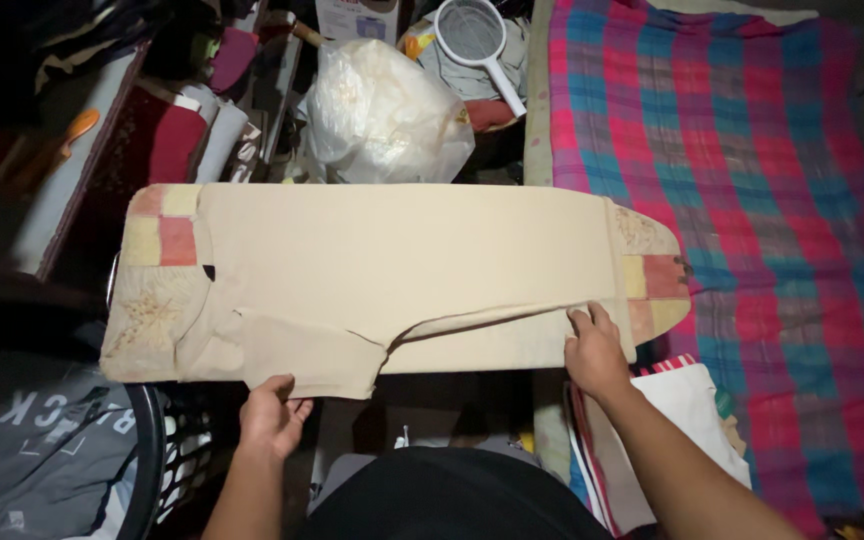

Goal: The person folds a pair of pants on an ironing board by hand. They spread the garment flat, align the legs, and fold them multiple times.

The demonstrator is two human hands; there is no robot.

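- At far left, a grey printed cloth [22, 450] lies heaped low beside a dark round-rimmed basket [147, 450], both under the near left corner of the board.
- The long ironing board with a floral patchwork cover [157, 250] runs across the middle of the view; its patchwork shows only at the two ends.
- A beige fabric garment [392, 270] is spread flat over nearly the whole board, with one folded flap hanging off the near edge left of centre.
- The left hand [272, 415] closes on that overhanging lower hem, fingers curled under the edge and thumb on top, gripping the cloth.
- Behind the board stand a crumpled white plastic bag [387, 110] and a white round-headed racket-shaped swatter [477, 45].
- The right hand [594, 350] presses down on the garment's near right edge, fingers bent on a diagonal fold; it looks like a pinch, but I cannot tell for sure.
- A pink, blue and grey checked blanket [732, 200] covers the surface to the right, just beside the board's narrow end.
- Risks, as I judge them: an uneven pull between the two hands could skew the fold or crease the flat part; the overhanging flap could drag the garment off the near edge into the basket; dim light may hide a misaligned hem.
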